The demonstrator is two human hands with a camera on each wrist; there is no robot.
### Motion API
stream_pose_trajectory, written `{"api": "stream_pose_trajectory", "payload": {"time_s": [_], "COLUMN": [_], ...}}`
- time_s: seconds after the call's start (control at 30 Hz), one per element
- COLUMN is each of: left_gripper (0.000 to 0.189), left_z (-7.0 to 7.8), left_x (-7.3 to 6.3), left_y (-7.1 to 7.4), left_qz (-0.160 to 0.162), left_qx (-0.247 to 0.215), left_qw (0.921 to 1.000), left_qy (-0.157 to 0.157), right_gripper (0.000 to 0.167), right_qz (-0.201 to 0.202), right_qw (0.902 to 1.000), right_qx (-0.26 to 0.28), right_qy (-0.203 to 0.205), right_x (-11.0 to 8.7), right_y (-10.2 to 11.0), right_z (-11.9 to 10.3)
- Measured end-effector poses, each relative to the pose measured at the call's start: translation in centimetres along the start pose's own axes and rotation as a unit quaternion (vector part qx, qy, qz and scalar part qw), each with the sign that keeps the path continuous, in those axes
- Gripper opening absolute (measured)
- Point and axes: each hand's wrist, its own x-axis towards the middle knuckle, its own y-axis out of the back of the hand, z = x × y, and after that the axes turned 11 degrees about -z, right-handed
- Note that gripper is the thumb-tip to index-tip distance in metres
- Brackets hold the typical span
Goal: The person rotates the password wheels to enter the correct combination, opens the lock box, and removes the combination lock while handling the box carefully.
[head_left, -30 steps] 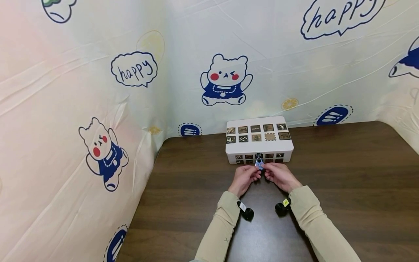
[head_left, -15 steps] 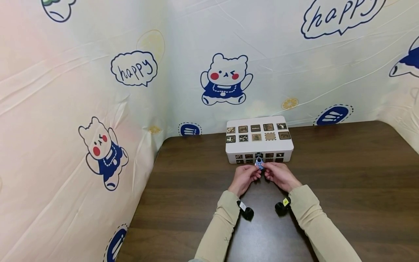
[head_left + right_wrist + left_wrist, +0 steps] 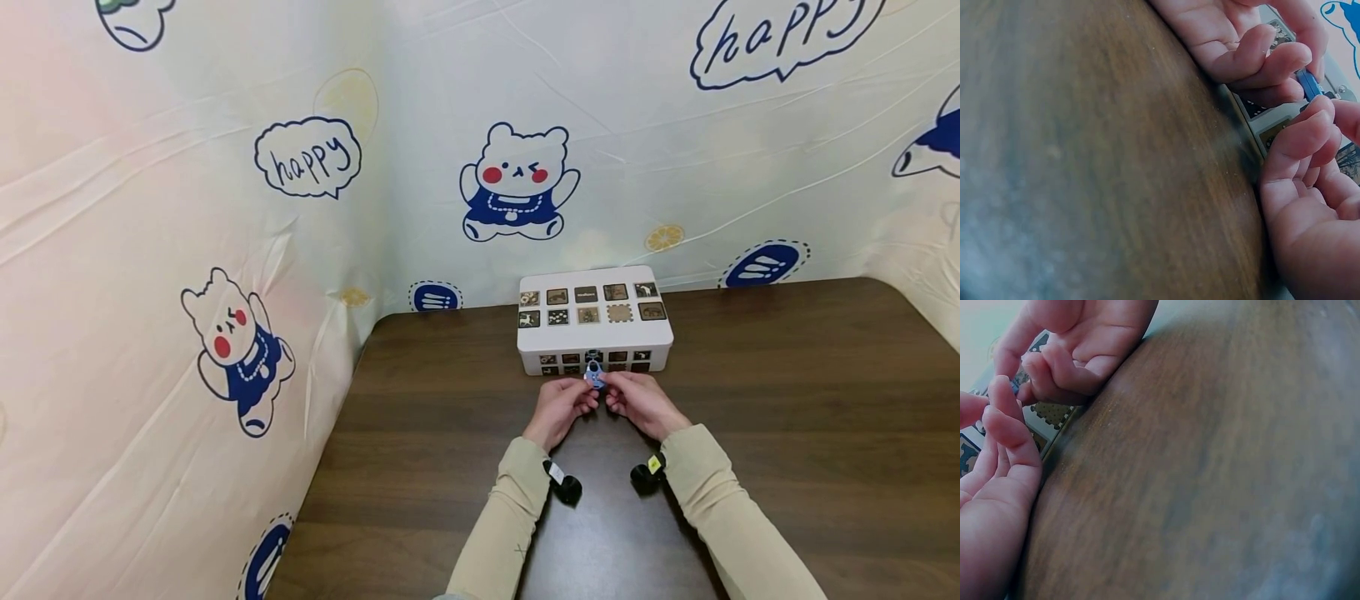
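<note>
A small blue padlock (image 3: pixel 594 377) hangs at the front clasp of a white tin box (image 3: pixel 592 335). My left hand (image 3: pixel 558 408) pinches the padlock from the left, between thumb and fingers. From the right, my right hand (image 3: pixel 643 404) pinches its other side. In the right wrist view, the blue body of the padlock (image 3: pixel 1309 85) shows between the two hands' fingertips. Fingers cover most of it in the left wrist view. Whether its shackle is locked, I cannot tell. The lid of the box is down, printed with rows of small brown and black pictures.
A dark brown wooden table (image 3: pixel 420 467) carries the box near its back edge. Behind and to the left hangs a pale curtain (image 3: pixel 420 192) with bear drawings. Black wrist cameras (image 3: pixel 567 491) sit under both sleeves, close to the tabletop.
</note>
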Motion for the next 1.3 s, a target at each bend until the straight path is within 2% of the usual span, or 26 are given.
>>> {"api": "stream_pose_trajectory", "payload": {"time_s": [0.2, 0.47, 0.73, 0.97, 1.3], "left_gripper": [0.010, 0.009, 0.007, 0.011, 0.011], "left_z": [-0.19, -0.31, -0.20, -0.13, -0.06], "left_x": [0.11, 0.20, 0.07, 0.01, -0.02], "left_y": [0.04, 0.10, -0.02, -0.02, -0.03], "left_qz": [-0.003, -0.004, 0.003, -0.003, 0.004], "left_qx": [0.010, 0.011, 0.006, 0.015, 0.014], "left_qw": [0.9999, 0.9999, 1.0000, 0.9999, 0.9999], "left_qy": [-0.004, -0.005, -0.001, -0.007, -0.001], "right_gripper": [0.022, 0.026, 0.018, 0.008, 0.007], "right_qz": [0.015, 0.008, 0.005, -0.007, -0.015], "right_qw": [0.9997, 0.9994, 0.9997, 0.9998, 0.9998], "right_qx": [0.006, 0.029, 0.023, 0.019, 0.001], "right_qy": [-0.018, -0.019, -0.012, 0.003, 0.016], "right_x": [0.00, -0.23, -0.23, -0.22, -0.33], "right_y": [-0.15, -0.12, -0.15, 0.02, 0.08], "right_z": [-0.31, -0.47, -0.45, -0.13, -0.01]}}
